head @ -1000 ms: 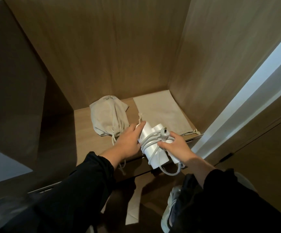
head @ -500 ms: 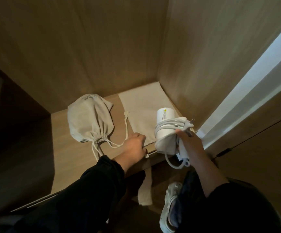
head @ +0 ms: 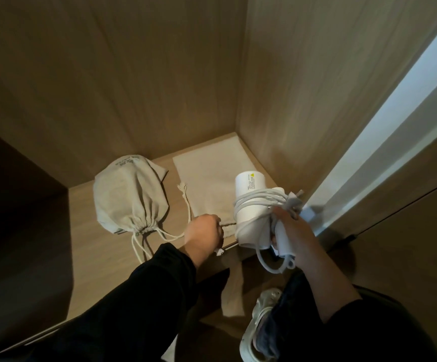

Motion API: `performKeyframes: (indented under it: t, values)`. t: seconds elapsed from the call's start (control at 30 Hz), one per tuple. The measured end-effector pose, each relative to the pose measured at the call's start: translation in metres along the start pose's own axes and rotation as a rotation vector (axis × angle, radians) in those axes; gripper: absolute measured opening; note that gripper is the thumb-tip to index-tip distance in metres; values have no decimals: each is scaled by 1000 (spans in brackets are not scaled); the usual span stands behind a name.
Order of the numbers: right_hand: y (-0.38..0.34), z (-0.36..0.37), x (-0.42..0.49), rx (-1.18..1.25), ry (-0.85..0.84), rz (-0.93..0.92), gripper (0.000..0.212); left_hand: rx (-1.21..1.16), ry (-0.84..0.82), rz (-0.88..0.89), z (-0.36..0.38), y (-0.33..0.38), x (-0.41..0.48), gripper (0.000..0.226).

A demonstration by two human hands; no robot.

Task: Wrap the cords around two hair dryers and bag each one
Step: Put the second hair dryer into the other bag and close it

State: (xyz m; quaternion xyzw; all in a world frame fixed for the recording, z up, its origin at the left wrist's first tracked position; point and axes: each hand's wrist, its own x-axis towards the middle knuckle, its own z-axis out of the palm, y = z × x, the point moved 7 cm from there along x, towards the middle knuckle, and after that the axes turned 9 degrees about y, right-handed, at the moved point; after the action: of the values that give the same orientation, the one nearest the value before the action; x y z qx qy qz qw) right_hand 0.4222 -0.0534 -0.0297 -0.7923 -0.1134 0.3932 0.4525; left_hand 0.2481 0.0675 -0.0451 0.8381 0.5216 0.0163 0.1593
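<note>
Flat bag (head: 207, 176) on shelf (head: 94, 270), bulging bag (head: 131, 197) drawn shut left of it, contents hidden, left hand (head: 204, 231) pinching flat bag's mouth, right hand (head: 294, 231) gripping cord-wrapped hair dryer (head: 250, 185) over its right corner

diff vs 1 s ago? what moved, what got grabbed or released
The left hand left the hair dryer and now grips the flat bag at its near edge. The right hand took the dryer, cord wrapped, off the shelf and holds it raised, barrel up. Unchanged: the filled bag lies drawn shut on the left.
</note>
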Motion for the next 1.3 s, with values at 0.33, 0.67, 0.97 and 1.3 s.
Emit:
performKeyframes:
  t: [0.33,0.67,0.97,1.3]
  values:
    - [4,27,-48,62,-393,150,59,-404,145,-150,-68,-30,-10,21]
    - [27,27,-70,-39,-349,225,35,-545,167,-146,-95,-53,-22,27]
    - [39,32,-84,-108,-404,270,48,-612,157,-70,-106,-44,-24,30]
    - [46,52,-81,141,-498,370,61,-572,43,24,-109,-51,-33,22]
